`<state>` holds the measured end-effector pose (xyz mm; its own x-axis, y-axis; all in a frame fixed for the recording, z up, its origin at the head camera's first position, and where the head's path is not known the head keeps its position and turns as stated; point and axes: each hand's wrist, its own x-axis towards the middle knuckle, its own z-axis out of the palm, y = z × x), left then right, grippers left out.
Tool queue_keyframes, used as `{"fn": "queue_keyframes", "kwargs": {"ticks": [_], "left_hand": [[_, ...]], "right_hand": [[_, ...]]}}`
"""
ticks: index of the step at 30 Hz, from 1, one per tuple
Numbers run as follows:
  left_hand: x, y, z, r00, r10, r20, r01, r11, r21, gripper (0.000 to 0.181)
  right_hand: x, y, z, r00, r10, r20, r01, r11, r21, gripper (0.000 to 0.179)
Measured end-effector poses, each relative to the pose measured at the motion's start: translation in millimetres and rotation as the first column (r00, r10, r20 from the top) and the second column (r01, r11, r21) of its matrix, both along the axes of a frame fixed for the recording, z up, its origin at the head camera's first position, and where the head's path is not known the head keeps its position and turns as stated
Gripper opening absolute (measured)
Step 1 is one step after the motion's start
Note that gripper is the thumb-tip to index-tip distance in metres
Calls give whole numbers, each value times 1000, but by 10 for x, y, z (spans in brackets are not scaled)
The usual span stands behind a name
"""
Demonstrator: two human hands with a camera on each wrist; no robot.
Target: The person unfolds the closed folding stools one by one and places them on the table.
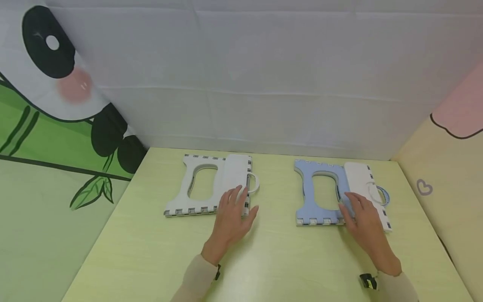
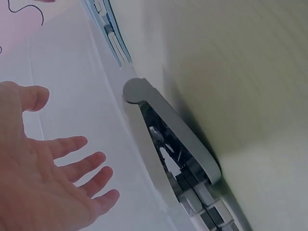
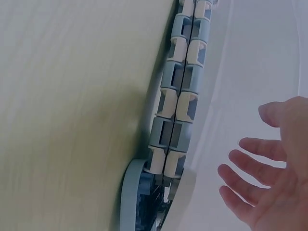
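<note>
White folded stool [image 1: 235, 172]: white panels and ring handle [image 1: 258, 183], dark edge slots [image 1: 204, 209]
Two-tone folded stool [image 1: 342, 180]: light blue and white sections; edge [image 3: 193, 78] banded in both; blue ring handle [image 1: 387, 196]
Counter [image 1: 271, 260]: pale yellow-green, faintly streaked
Back wall [image 1: 264, 54]: plain greyish white
Left wall [image 1: 45, 226]: pale green, green band [image 1: 56, 134], black shapes [image 1: 41, 25], pink blush [image 1: 73, 85], green leaves [image 1: 88, 195]
Right wall [image 1: 449, 167]: cream, pink patch [image 1: 462, 105] edged black, mauve heart [image 1: 419, 184]
Sleeves [image 1: 198, 277]: off-white

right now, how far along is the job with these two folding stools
Done: the white folding step stool and the blue-and-white folding step stool lie folded flat, side by side. In hand: nothing gripped; the left hand is at the first's near edge, the right hand at the second's. Remaining: unfolding, if that's the aim; neither is opened.
</note>
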<state>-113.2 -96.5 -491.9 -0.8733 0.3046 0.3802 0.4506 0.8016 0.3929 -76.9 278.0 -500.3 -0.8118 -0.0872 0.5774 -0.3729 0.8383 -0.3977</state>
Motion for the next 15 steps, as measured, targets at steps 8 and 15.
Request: {"fn": "queue_keyframes", "kwargs": {"ticks": [8, 15], "left_hand": [[-8, 161, 7, 1000, -22, 1, 22, 1000, 16, 59], [-3, 315, -17, 995, -53, -81, 54, 998, 9, 55]], "right_hand": [[-22, 93, 39, 1000, -28, 5, 28, 1000, 2, 40], [-18, 196, 64, 997, -68, 24, 68, 997, -31, 38]]}}
